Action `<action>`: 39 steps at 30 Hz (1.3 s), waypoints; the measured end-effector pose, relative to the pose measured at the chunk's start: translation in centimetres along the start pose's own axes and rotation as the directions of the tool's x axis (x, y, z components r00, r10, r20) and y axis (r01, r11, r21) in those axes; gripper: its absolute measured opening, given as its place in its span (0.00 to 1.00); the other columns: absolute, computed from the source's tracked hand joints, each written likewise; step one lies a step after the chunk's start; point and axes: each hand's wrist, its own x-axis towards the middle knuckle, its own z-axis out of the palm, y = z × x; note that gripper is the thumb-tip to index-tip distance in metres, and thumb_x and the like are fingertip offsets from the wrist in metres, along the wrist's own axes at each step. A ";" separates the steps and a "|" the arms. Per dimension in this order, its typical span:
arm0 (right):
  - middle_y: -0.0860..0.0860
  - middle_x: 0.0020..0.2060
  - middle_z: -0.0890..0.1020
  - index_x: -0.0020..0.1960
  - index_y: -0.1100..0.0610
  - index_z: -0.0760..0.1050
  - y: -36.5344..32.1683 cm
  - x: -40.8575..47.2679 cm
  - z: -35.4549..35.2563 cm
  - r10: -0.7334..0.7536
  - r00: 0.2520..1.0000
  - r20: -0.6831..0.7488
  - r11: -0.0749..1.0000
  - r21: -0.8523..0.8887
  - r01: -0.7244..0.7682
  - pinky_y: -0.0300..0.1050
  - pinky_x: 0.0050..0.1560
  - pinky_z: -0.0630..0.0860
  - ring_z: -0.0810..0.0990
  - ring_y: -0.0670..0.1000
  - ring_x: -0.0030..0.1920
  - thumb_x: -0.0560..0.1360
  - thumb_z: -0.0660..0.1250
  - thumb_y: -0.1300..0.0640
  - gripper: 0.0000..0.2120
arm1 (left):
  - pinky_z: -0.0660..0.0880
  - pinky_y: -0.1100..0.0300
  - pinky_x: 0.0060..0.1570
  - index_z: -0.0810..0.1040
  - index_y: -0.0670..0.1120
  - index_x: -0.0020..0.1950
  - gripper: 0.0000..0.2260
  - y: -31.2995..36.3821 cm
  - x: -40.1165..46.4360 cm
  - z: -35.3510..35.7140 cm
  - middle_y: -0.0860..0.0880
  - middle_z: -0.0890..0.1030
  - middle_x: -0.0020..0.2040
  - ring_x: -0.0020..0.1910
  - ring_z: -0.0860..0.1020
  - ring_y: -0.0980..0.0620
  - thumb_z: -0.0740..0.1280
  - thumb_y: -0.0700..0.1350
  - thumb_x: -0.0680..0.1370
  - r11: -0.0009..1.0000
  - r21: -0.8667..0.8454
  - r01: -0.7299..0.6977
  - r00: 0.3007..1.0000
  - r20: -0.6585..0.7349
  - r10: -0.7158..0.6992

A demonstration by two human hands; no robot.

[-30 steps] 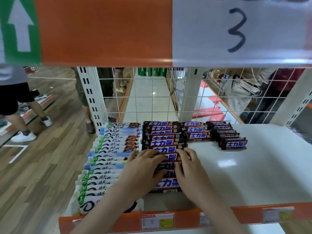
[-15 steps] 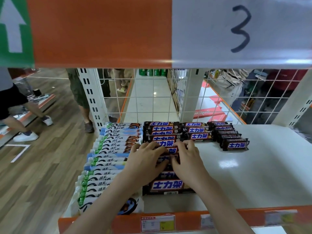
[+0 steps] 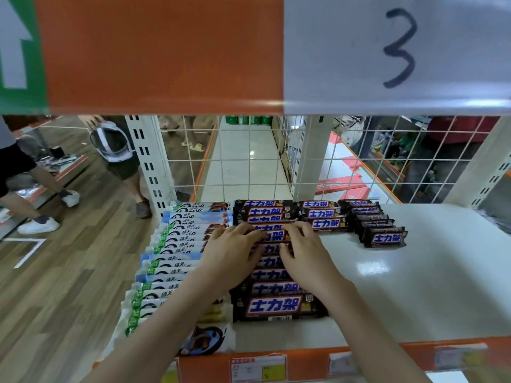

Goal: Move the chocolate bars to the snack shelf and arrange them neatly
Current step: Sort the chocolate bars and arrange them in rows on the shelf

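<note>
A row of dark brown chocolate bars point(image 3: 278, 305) with blue and white lettering runs front to back on the white snack shelf point(image 3: 414, 277). My left hand point(image 3: 235, 252) and my right hand point(image 3: 304, 252) lie side by side on the middle of this row, fingers spread and pressing on the bars. They hide the bars beneath them. A shorter row of the same bars point(image 3: 323, 217) lies to the right at the back. Several smaller dark bars point(image 3: 384, 236) form a third row further right.
White, green and blue wrapped bars point(image 3: 171, 252) fill the shelf's left side. A wire grid point(image 3: 249, 161) backs the shelf. An orange shelf edge point(image 3: 166, 51) with a paper marked 3 hangs overhead. Orange price rail point(image 3: 387, 357) in front. People stand on the wooden floor at left.
Both hands have slid further back along the row of chocolate bars, uncovering the front bars.
</note>
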 end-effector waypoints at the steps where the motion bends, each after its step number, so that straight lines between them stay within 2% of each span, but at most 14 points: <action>1: 0.51 0.70 0.60 0.72 0.53 0.60 0.0 0.0 0.1 0.005 1.000 -0.011 1.000 0.002 -0.005 0.42 0.61 0.68 0.66 0.51 0.66 0.80 0.56 0.52 0.21 | 0.60 0.52 0.67 0.67 0.58 0.68 0.17 0.0 -0.1 0.1 0.56 0.69 0.68 0.66 0.68 0.52 0.54 0.55 0.80 1.000 -0.007 0.000 1.000 -0.003 0.000; 5: 0.52 0.68 0.61 0.71 0.54 0.60 0.0 -0.1 0.4 0.009 1.000 -0.028 1.000 0.001 -0.009 0.41 0.55 0.71 0.71 0.50 0.59 0.80 0.55 0.51 0.21 | 0.60 0.53 0.67 0.68 0.58 0.68 0.17 0.0 -0.2 0.2 0.56 0.69 0.68 0.66 0.68 0.53 0.54 0.55 0.80 1.000 -0.010 -0.002 1.000 -0.023 0.002; 9: 0.51 0.67 0.62 0.71 0.53 0.61 0.3 0.1 0.1 -0.002 1.000 0.001 1.000 0.029 0.002 0.39 0.55 0.70 0.71 0.49 0.59 0.80 0.55 0.51 0.20 | 0.60 0.53 0.67 0.69 0.58 0.67 0.16 -0.2 -0.2 0.2 0.57 0.69 0.67 0.65 0.69 0.53 0.55 0.56 0.80 0.999 -0.036 0.003 1.000 -0.026 -0.004; 13: 0.50 0.69 0.62 0.72 0.53 0.61 0.8 1.1 -0.5 -0.015 0.999 -0.039 1.000 0.015 0.016 0.42 0.63 0.66 0.66 0.50 0.66 0.80 0.55 0.50 0.21 | 0.59 0.51 0.68 0.66 0.58 0.69 0.18 -0.4 0.4 0.2 0.55 0.66 0.70 0.68 0.66 0.51 0.55 0.56 0.79 1.000 -0.013 0.011 1.000 -0.029 -0.012; 16: 0.50 0.71 0.60 0.73 0.53 0.60 0.9 1.9 -0.6 -0.010 1.000 -0.008 1.000 -0.024 0.010 0.46 0.66 0.64 0.61 0.53 0.70 0.81 0.54 0.50 0.21 | 0.54 0.48 0.72 0.61 0.58 0.71 0.20 -0.6 1.3 0.2 0.53 0.62 0.73 0.72 0.60 0.50 0.53 0.57 0.80 1.000 0.020 0.009 1.000 0.006 -0.009; 18: 0.51 0.71 0.61 0.73 0.53 0.60 0.8 2.0 -0.3 0.002 1.000 0.009 0.999 -0.035 -0.002 0.46 0.65 0.66 0.63 0.53 0.69 0.81 0.54 0.51 0.21 | 0.52 0.48 0.72 0.61 0.58 0.72 0.20 -0.7 1.6 0.3 0.53 0.62 0.73 0.72 0.60 0.50 0.52 0.57 0.80 1.000 0.029 0.010 1.000 0.025 -0.011; 25: 0.51 0.68 0.63 0.71 0.54 0.62 0.7 1.7 0.7 -0.017 0.998 -0.063 0.999 -0.038 0.014 0.39 0.56 0.69 0.69 0.49 0.63 0.80 0.55 0.53 0.20 | 0.56 0.49 0.70 0.65 0.58 0.69 0.18 -1.1 1.3 1.0 0.55 0.66 0.70 0.69 0.64 0.53 0.51 0.56 0.81 0.999 0.017 0.035 0.999 -0.028 -0.034; 31: 0.50 0.70 0.63 0.72 0.54 0.62 1.0 2.5 0.2 -0.033 0.996 -0.087 0.998 -0.061 0.027 0.43 0.62 0.68 0.64 0.51 0.68 0.80 0.55 0.52 0.20 | 0.50 0.44 0.72 0.60 0.58 0.72 0.19 -1.0 1.7 0.7 0.53 0.61 0.73 0.72 0.59 0.50 0.50 0.56 0.81 0.999 0.021 0.030 1.000 0.006 -0.030; 34: 0.51 0.73 0.59 0.74 0.53 0.59 0.8 3.5 -0.2 -0.044 0.999 -0.027 0.994 -0.100 0.041 0.48 0.69 0.63 0.58 0.53 0.73 0.81 0.53 0.52 0.22 | 0.48 0.42 0.72 0.59 0.58 0.73 0.20 -1.0 2.7 0.5 0.52 0.60 0.75 0.74 0.57 0.49 0.49 0.57 0.80 0.999 0.038 0.032 0.998 0.057 -0.034; 37: 0.52 0.74 0.57 0.74 0.54 0.58 0.7 3.7 0.3 -0.016 0.999 0.027 0.992 -0.124 0.019 0.49 0.69 0.63 0.57 0.54 0.73 0.81 0.53 0.52 0.22 | 0.48 0.41 0.72 0.59 0.58 0.72 0.20 -1.0 3.1 0.7 0.53 0.60 0.74 0.74 0.57 0.50 0.49 0.57 0.81 0.998 0.052 0.039 0.997 0.068 -0.043; 39: 0.53 0.73 0.59 0.73 0.54 0.59 0.7 3.6 0.6 -0.007 1.000 0.009 0.993 -0.117 0.008 0.48 0.67 0.65 0.59 0.53 0.72 0.81 0.54 0.53 0.21 | 0.49 0.41 0.72 0.59 0.58 0.72 0.19 -1.1 2.9 1.1 0.53 0.61 0.74 0.73 0.58 0.51 0.48 0.57 0.81 0.998 0.059 0.038 0.998 0.041 -0.041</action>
